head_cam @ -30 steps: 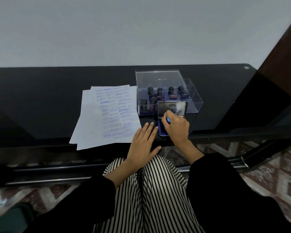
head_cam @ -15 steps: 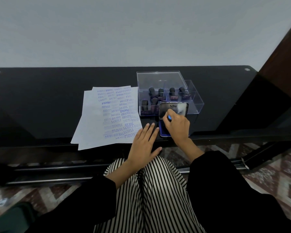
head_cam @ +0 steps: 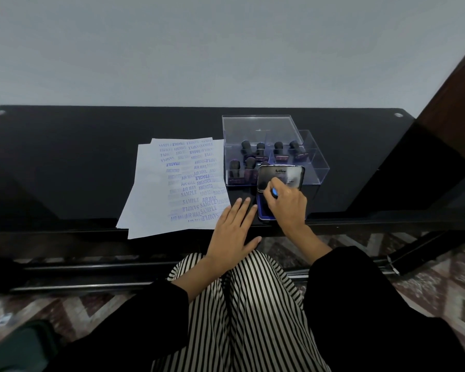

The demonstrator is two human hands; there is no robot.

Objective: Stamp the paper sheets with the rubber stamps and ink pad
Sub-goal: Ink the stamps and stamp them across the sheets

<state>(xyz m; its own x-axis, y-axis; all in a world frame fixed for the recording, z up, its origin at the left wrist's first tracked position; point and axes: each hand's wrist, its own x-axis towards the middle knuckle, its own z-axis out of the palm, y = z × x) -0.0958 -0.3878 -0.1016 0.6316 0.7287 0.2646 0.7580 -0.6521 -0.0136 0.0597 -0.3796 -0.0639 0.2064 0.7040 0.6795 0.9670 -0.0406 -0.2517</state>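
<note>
My right hand grips a stamp with a blue knob and holds it down on the open blue ink pad, whose black lid stands raised behind it. My left hand rests flat, fingers straight, on the black table just left of the pad, its little-finger side at the corner of the paper sheets. The top sheet is covered with blue stamp marks. Most of the stamp's body is hidden under my fingers.
A clear plastic box with several dark-handled stamps stands behind the ink pad. The black glass table stretches left and right, its front edge at my wrists. A grey wall rises behind; a dark wooden frame stands at right.
Nearly nothing: my right hand stays on the ink pad with the stamp, and my left hand stays flat beside it. The view has shifted slightly.
</note>
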